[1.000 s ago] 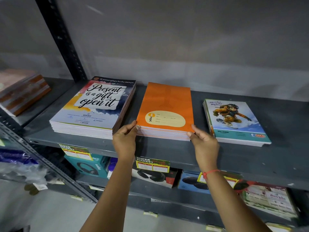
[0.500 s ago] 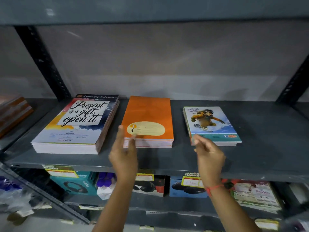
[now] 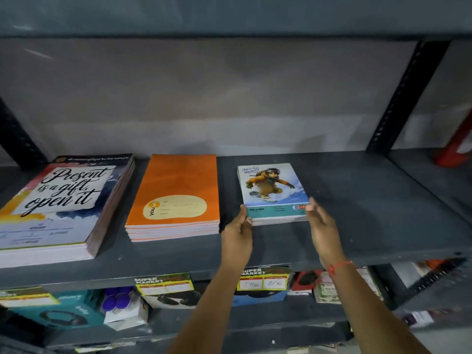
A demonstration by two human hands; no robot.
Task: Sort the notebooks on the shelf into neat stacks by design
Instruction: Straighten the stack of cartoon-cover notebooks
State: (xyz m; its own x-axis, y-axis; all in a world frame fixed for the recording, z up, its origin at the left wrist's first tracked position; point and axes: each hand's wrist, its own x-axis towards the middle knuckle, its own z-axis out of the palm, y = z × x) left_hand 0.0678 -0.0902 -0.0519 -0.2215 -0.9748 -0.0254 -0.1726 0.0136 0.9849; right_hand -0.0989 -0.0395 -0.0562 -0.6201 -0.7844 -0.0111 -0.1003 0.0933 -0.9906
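Head view of the grey metal shelf (image 3: 357,226), on which three stacks of notebooks lay side by side, apart from one another. The left hand (image 3: 237,233) touched the near left corner of the snowboarder stack (image 3: 272,192) with its thumb against the edge, fingers loosely curled; the right hand (image 3: 323,223) was open at the near right corner, its fingertips just at the cover, though firm contact could not be confirmed through the blur. Neither hand had lifted anything. The step in hand appeared to be squaring this rightmost stack: it would be done best by pressing both palms flat against opposite edges, tapping the sides inward together, then pushing the near edge so that the spines line up parallel with the shelf front, as in the orange stack (image 3: 176,198). Legible writing: the large stack (image 3: 61,203) at left read "Present is a gift, open it"; the orange cover bore "you" on its cream name label; the snowboarder cover read "Adventure awaits", partly blurred, and a red logo half hidden by the right hand. Yellow price tags (image 3: 264,278) below the shelf read "SUPER MARKET"; their figures were illegible.
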